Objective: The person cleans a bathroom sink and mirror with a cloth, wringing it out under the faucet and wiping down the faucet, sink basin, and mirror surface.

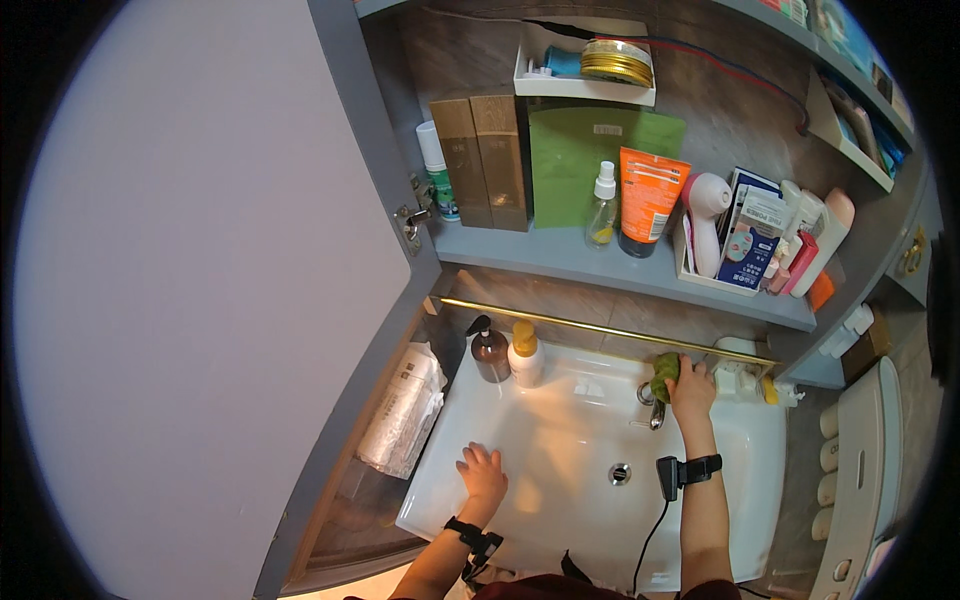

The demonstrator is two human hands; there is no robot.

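A white sink (pixel 425 490) lies below me. At its back right, my right hand (pixel 692 388) is closed on a crumpled green cloth (pixel 662 374). The cloth is against the metal faucet (pixel 657 415), covering part of its top. Over the left part of the basin, my left hand (pixel 482 474) is empty, fingers apart. Whether it touches the sink's surface I cannot tell. The round drain (pixel 620 474) shows between my two arms. Both wrists wear black straps with small devices.
A brown pump bottle (pixel 490 352) and a white bottle with a yellow top (pixel 525 355) stand at the sink's back left. A gold rail (pixel 600 328) runs behind, under a shelf (pixel 590 272) of toiletries. The open cabinet door (pixel 200 300) fills the left; a tissue pack (pixel 403 410) lies beside the sink.
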